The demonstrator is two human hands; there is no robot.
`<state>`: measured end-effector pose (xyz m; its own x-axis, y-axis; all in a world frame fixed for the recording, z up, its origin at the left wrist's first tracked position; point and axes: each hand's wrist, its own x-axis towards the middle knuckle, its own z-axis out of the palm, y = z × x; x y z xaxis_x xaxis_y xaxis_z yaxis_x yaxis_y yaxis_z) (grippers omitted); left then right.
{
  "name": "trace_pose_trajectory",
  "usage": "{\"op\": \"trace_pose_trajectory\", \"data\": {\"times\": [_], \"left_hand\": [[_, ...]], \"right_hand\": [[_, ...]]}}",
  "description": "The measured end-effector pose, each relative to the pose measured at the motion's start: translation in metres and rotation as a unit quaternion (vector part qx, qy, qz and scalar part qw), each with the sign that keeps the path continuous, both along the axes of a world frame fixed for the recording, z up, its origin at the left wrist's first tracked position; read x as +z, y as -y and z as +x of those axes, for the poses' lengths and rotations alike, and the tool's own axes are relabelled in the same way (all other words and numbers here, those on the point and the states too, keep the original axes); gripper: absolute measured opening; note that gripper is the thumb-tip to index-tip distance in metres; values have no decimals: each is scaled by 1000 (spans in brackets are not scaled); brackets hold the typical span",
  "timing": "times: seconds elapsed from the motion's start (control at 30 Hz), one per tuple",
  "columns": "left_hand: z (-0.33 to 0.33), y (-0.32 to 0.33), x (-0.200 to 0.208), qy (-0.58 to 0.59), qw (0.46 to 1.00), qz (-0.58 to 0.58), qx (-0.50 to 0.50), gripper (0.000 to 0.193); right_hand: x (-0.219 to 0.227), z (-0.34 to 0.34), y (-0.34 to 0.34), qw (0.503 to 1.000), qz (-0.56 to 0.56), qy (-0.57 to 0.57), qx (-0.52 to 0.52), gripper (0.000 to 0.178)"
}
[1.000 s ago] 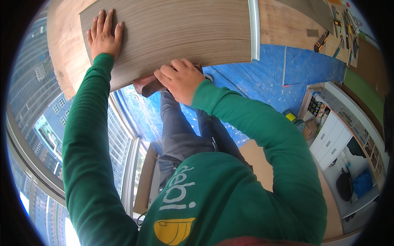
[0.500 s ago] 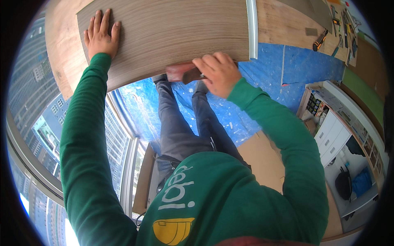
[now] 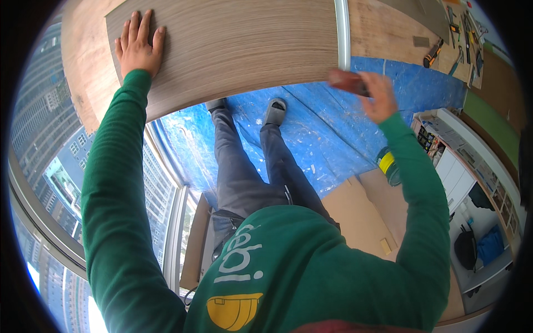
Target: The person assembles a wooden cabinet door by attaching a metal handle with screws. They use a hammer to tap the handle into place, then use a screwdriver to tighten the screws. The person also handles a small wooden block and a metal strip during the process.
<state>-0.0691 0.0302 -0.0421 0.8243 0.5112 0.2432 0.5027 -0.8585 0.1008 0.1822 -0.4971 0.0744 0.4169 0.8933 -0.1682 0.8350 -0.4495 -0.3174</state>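
Observation:
A wide wood-grain board lies across the light wooden bench. My left hand rests flat near the board's left edge, fingers stretched out and holding nothing. Off the board's near right corner, my right hand grips a reddish-brown sanding block, both smeared by motion. Whether the block touches the corner I cannot tell. Next to the board's right edge runs a pale metal strip.
Hand tools, among them a utility knife, lie on the bench at the far right. Blue sheeting covers the floor under my feet. A dark green round container with a yellow band stands beside my right forearm, near cardboard and a white drawer cabinet.
My right hand has swept right with the sanding block, from the middle of the board's near edge to beyond its right corner. My left hand has stayed nearly still.

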Motion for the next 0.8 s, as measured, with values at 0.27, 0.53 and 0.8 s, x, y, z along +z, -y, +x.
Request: {"op": "trace_pose_trajectory", "data": {"times": [0.27, 0.53, 0.8], "left_hand": [[0, 2, 0, 22, 1000, -5, -8, 61], [15, 24, 56, -124, 986, -101, 51, 64], [-12, -50, 57, -179, 965, -123, -148, 63]], "right_hand": [[38, -9, 44, 996, 11, 14, -88, 60], [4, -144, -151, 986, 78, -117, 85, 65], [-10, -234, -290, 966, 122, -116, 195, 58]]}}
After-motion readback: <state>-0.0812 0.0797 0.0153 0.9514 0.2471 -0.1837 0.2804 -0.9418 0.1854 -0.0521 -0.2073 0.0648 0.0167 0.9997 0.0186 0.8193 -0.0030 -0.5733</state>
